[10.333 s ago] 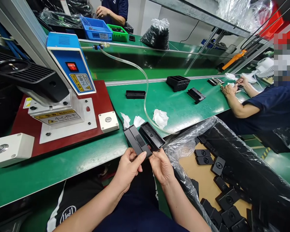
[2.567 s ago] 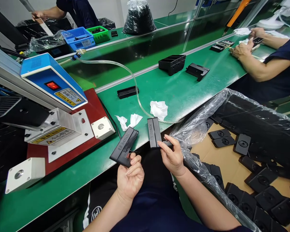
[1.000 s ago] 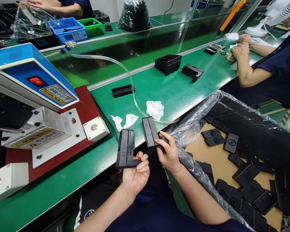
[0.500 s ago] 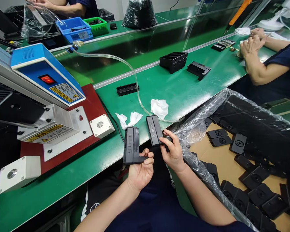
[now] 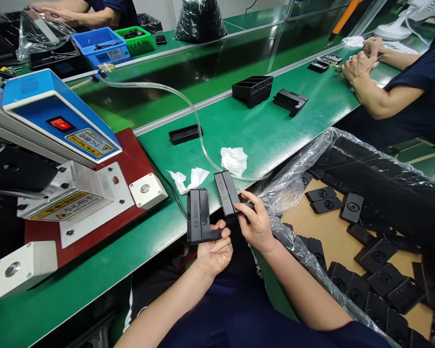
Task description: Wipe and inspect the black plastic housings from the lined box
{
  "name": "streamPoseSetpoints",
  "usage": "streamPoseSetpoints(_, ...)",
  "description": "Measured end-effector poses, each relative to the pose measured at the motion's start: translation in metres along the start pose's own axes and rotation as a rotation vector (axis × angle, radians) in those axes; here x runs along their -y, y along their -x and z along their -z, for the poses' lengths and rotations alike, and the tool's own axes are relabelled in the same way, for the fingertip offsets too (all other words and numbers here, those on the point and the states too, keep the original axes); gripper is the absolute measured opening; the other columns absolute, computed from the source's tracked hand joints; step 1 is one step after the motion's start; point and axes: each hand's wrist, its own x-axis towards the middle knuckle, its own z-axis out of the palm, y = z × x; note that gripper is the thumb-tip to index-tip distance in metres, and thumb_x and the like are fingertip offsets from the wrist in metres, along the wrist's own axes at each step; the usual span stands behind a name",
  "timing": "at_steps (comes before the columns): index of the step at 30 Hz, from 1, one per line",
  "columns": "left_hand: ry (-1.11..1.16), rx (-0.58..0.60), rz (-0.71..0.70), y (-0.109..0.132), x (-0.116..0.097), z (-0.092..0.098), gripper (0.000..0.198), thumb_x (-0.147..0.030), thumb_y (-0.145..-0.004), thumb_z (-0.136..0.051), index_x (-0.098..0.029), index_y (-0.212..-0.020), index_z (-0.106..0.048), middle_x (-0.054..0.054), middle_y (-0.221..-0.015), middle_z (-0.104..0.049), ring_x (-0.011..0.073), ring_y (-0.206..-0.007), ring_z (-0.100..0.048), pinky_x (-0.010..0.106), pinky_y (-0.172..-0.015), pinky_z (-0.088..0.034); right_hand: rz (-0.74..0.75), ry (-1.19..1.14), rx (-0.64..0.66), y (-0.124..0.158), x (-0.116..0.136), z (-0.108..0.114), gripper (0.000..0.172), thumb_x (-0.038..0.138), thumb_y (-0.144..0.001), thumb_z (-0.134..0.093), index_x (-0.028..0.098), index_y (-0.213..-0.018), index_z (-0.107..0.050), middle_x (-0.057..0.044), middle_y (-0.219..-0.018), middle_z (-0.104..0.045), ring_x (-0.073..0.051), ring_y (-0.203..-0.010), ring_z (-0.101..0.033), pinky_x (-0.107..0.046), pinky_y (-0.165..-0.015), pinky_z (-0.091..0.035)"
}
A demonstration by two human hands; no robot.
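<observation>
My left hand (image 5: 215, 249) is closed on the narrow arm of a black L-shaped plastic housing (image 5: 198, 215) with raised BOSCH lettering. Beside it, slightly higher, my right hand (image 5: 255, 222) pinches a second black BOSCH housing (image 5: 226, 193) by its lower right end. A small gap separates the two parts, and both are held up over the front edge of the green bench (image 5: 159, 237). Behind them lie two crumpled white tissues, one a torn-looking tissue (image 5: 194, 180) and the other a flatter tissue (image 5: 234, 161).
At left stands a blue-topped press (image 5: 58, 116) with white button boxes (image 5: 148, 189). A clear hose (image 5: 199, 125) crosses the bench. Black housings (image 5: 252, 91) lie farther back. A plastic-lined carton (image 5: 293, 212) of black parts stands at right. A co-worker's hands (image 5: 360, 63) are at upper right.
Both housings stay in my hands; the right one has tilted a little, its top leaning left. The whole view has shifted slightly, with the bench appearing farther left. The co-worker's hands at right have moved closer together.
</observation>
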Motion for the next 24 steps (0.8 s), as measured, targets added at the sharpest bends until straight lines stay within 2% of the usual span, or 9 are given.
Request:
streamPoseSetpoints(6,-0.063,0.013,-0.057,-0.01,-0.005,-0.007,0.017,-0.013,-0.089,-0.04,-0.014,-0.075,-0.049,-0.006,-0.055,-0.04,-0.0029,-0.03,-0.019,0.006,-0.031,-0.017,0.017,-0.003,0.029,-0.005,-0.002,0.002,0.048,-0.001,-0.079,-0.046,0.025,-0.118,-0.054,-0.012,-0.135,-0.044,-0.026,-0.12,-0.049,-0.05,-0.092,-0.052)
streamPoseSetpoints(14,-0.095,-0.066,-0.044,-0.017,-0.007,-0.002,0.022,-0.01,-0.089,-0.033,-0.013,-0.078,-0.053,-0.001,-0.065,-0.048,-0.0019,-0.034,-0.025,0.006,-0.032,-0.021,0.014,-0.024,0.05,-0.006,-0.005,0.002,0.049,-0.003,-0.079,-0.043,0.025,-0.118,-0.053,-0.012,-0.137,-0.041,-0.027,-0.124,-0.045,-0.05,-0.095,-0.049)
streamPoseSetpoints(24,-0.104,-0.08,-0.07,-0.02,-0.008,0.001,0.025,-0.007,-0.089,-0.034,-0.013,-0.081,-0.057,0.004,-0.074,-0.054,-0.0006,-0.041,-0.032,0.006,-0.036,-0.029,-0.009,-0.04,0.062,-0.006,-0.006,0.001,0.05,-0.004,-0.078,-0.043,0.025,-0.118,-0.052,-0.012,-0.138,-0.04,-0.026,-0.125,-0.044,-0.05,-0.096,-0.048)
